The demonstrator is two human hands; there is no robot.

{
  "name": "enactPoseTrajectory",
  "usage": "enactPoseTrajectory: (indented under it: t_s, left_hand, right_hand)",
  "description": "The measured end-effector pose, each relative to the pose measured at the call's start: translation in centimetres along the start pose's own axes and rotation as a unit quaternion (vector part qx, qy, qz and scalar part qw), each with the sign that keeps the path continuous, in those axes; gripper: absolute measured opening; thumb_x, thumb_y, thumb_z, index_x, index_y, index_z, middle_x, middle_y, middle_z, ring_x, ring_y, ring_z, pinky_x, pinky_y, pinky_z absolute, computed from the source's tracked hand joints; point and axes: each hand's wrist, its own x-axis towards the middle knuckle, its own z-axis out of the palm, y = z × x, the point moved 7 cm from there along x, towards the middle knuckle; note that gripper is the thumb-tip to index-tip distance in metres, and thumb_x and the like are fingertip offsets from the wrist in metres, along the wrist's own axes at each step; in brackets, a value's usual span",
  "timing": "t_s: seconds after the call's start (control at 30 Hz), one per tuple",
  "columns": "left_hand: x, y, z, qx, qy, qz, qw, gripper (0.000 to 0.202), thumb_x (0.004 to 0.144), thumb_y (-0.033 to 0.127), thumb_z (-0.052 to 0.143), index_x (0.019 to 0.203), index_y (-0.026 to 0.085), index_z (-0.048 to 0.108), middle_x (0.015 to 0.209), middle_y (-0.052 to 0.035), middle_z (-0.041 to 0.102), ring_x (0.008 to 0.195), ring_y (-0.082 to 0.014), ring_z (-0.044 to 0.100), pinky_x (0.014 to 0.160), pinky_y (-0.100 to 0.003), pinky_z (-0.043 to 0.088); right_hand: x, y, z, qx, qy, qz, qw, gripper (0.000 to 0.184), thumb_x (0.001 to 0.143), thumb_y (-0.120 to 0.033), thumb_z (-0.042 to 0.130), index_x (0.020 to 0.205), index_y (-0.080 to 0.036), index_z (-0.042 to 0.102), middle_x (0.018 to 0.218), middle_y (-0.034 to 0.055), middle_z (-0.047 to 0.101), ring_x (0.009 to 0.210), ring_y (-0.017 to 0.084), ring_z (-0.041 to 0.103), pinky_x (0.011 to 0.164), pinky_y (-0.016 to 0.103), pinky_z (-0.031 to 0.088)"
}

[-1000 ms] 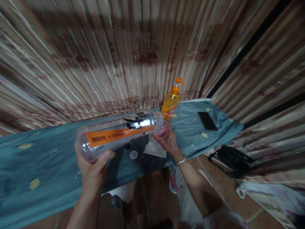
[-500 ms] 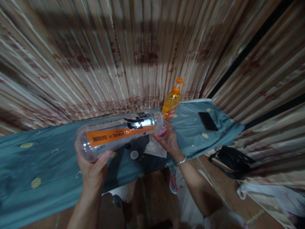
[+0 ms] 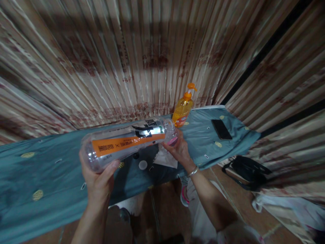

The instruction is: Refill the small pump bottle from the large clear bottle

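My left hand (image 3: 98, 181) is wrapped round the base of a large clear plastic bottle (image 3: 132, 140) with an orange and silver label. The bottle is tilted nearly flat, its neck (image 3: 168, 126) pointing right. In my right hand (image 3: 180, 150) is a small clear bottle (image 3: 173, 138) with a pink patch on it, held against the large bottle's neck. My fingers partly hide the small one, and whether liquid passes between the two cannot be made out. Below them on the cloth lie a white round cap (image 3: 143, 165) and a small dark round cap (image 3: 136, 155).
An orange pump bottle (image 3: 182, 110) stands behind my right hand. White tissue (image 3: 166, 157) lies under the bottles. On the right of the green cloth-covered table (image 3: 63, 176) rests a black phone (image 3: 221, 129). A black bag (image 3: 247, 173) is on the floor. Curtains (image 3: 152, 61) hang behind.
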Motion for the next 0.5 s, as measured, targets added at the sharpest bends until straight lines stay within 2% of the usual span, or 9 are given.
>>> enactPoseTrajectory:
  t_s: [0.33, 0.5]
  left_hand:
    - [0.04, 0.19, 0.08, 0.009, -0.007, 0.006, 1.0, 0.082, 0.056, 0.039, 0.1, 0.131, 0.04, 0.068, 0.149, -0.0028, 0.063, 0.143, -0.0386, 0.055, 0.119, -0.056, 0.047]
    - [0.04, -0.02, -0.08, 0.005, -0.002, -0.001, 1.0, 0.085, 0.054, 0.037, 0.1, 0.133, 0.04, 0.068, 0.151, -0.0021, 0.062, 0.145, -0.0384, 0.053, 0.121, -0.054, 0.045]
  right_hand:
    - [-0.02, 0.07, 0.02, 0.006, 0.006, -0.012, 1.0, 0.085, 0.078, -0.051, 0.086, 0.145, -0.015, 0.049, 0.126, 0.019, 0.074, 0.112, 0.036, 0.076, 0.093, 0.049, 0.065]
    - [-0.06, 0.12, 0.02, 0.009, 0.009, -0.005, 1.0, 0.085, 0.079, -0.053, 0.085, 0.145, -0.014, 0.049, 0.127, 0.0203, 0.074, 0.111, 0.036, 0.077, 0.092, 0.049, 0.065]
